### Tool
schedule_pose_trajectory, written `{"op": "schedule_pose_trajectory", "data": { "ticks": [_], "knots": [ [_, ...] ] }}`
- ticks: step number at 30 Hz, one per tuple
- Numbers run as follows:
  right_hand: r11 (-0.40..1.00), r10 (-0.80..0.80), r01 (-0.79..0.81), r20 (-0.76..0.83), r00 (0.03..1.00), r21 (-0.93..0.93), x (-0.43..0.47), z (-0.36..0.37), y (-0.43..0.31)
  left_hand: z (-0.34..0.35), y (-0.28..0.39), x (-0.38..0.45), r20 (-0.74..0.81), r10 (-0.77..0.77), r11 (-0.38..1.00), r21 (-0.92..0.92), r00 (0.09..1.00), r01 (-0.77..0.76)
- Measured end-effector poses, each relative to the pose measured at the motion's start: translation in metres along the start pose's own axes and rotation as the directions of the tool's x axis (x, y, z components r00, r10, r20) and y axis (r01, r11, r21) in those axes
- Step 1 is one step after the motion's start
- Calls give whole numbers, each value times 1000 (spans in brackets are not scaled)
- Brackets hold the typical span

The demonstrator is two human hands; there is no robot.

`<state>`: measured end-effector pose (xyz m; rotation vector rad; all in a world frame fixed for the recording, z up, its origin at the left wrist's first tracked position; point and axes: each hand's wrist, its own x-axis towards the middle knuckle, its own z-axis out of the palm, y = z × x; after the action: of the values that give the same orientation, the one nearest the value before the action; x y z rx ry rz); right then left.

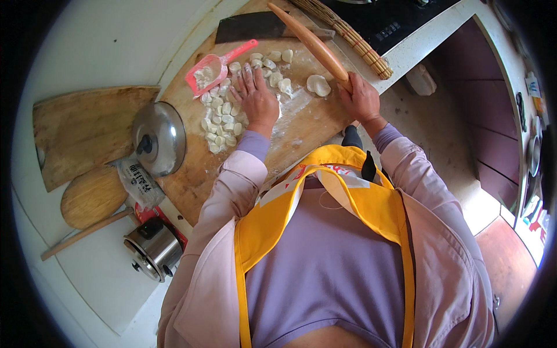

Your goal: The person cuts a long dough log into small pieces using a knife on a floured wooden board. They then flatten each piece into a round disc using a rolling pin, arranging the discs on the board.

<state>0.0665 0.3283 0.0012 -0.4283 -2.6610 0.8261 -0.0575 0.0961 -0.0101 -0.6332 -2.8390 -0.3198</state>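
Fingers spread and dusted with flour, my left hand (257,100) rests over small dough pieces (219,122) on the wooden board (191,187). My right hand (362,98) grips one end of a tapered wooden rolling pin (313,41), which slants up and away to the left. Below the pin, flattened dough rounds (319,85) lie partly overlapping. More dough pieces (272,65) sit beyond my left fingertips. A pink plastic scoop (210,71) holding flour lies left of that hand. What is under my left palm is hidden.
A cleaver (252,28) lies at the board's far edge, beside a rolled stick mat (348,37) and black cooktop (387,26). At left are a metal lid (159,139), a plastic-wrapped packet (141,182), leaning wooden boards (87,130) and a steel electric cooker (154,245).
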Motion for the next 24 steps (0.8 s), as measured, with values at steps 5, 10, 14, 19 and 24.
{"op": "schedule_pose_trajectory", "data": {
  "ticks": [5,10,14,19,24],
  "knots": [
    [1000,-12,12,-12,1000,21,1,-4,-4,-3,-4,4,-50,-16,994,-106,999,11],
    [1000,12,-12,-6,1000,9,-1,-1,-2,-28,-23,-12,-114,-148,934,-342,982,102],
    [997,-59,62,-83,995,34,0,1,1,-40,-17,-37,76,-162,876,-448,984,179],
    [1000,-1,1,-7,1000,18,-1,1,2,-34,14,-52,93,-65,817,-567,994,106],
    [999,-15,15,-13,1000,44,0,1,3,-37,37,-27,183,-23,749,-649,983,138]
  ]
}}
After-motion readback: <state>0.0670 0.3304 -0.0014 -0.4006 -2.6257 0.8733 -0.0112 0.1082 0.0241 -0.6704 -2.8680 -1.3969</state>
